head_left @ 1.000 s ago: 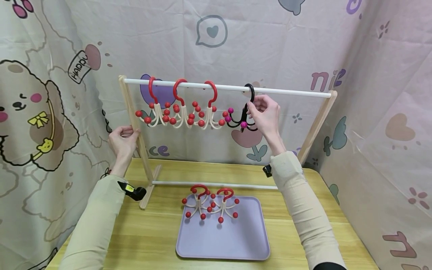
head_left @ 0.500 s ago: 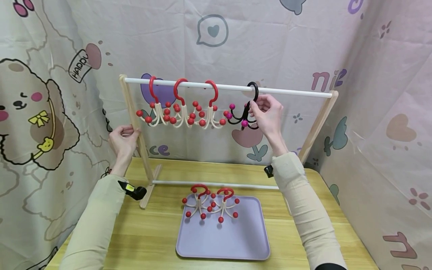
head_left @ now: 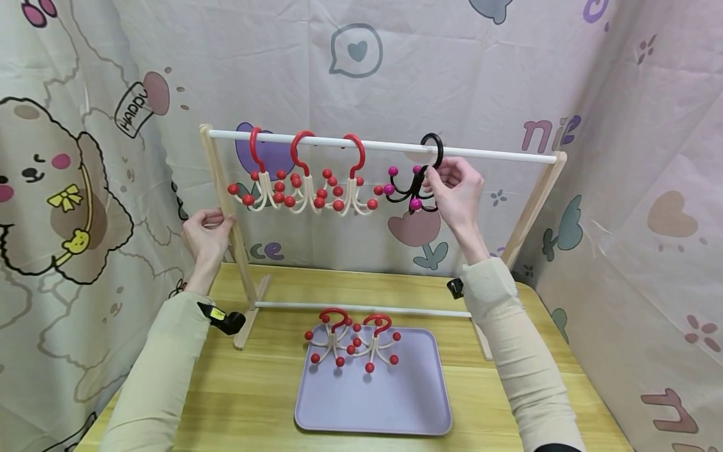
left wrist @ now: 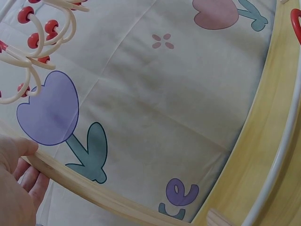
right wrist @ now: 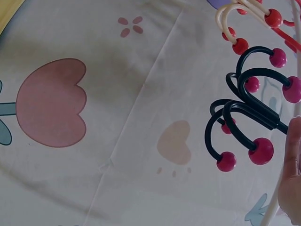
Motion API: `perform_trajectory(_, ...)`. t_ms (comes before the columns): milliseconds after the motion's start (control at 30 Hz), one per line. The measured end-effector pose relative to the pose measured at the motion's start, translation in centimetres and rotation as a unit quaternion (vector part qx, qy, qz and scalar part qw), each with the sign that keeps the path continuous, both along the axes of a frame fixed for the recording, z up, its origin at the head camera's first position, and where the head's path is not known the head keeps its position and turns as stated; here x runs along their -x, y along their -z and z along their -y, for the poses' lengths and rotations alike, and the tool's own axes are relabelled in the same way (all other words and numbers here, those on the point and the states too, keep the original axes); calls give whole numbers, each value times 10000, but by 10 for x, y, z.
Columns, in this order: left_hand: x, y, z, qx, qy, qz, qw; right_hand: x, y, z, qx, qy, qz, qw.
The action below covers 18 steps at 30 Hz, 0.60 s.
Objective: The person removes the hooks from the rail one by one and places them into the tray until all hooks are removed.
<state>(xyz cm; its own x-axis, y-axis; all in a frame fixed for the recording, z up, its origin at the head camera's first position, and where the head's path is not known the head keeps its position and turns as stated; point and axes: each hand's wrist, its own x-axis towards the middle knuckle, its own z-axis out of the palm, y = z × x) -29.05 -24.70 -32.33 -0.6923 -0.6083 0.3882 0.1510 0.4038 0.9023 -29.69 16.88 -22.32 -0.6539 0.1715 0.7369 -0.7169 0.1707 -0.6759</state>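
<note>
My right hand (head_left: 457, 188) pinches the stem of a black claw-shaped hanging hook (head_left: 417, 184) tipped with magenta balls. Its curved top overlaps the white upper bar (head_left: 491, 153) of a rack. In the right wrist view the black hook's (right wrist: 257, 108) arms fan out beyond my fingertips; the curved top is out of sight. My left hand (head_left: 208, 238) grips the rack's left wooden post (head_left: 240, 257) between thumb and fingers. Several cream-and-red hooks, such as the leftmost red-topped hook (head_left: 262, 182), hang along the bar's left half.
Below, a lilac tray (head_left: 390, 408) lies on the wooden table (head_left: 243, 402), with two red-topped hooks (head_left: 371, 345) at its back. A lower white bar (head_left: 407, 310) joins the rack's feet. Printed cloth (head_left: 361, 81) hangs behind and at both sides.
My right hand has moved right and the black hook has shifted right along the bar with it, its top rising slightly. The left hand stays on the post.
</note>
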Motion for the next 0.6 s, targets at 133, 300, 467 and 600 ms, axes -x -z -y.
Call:
perform_trajectory(133, 0, 0, 0, -19, 5, 16, 10000, -1, 0, -1, 98, -46, -8, 9999)
perform_trajectory(300, 1, 0, 0, -70, 0, 63, 10000, -3, 2, -4, 140, -50, 84, 9999)
perform_trajectory(467, 1, 1, 0, -147, 7, 51, 9999, -8, 9, -9, 68, 23, 113, 9999)
perform_trajectory(600, 1, 1, 0, -150, 49, 20, 9999, -11, 18, -15, 82, -13, 185, 9998)
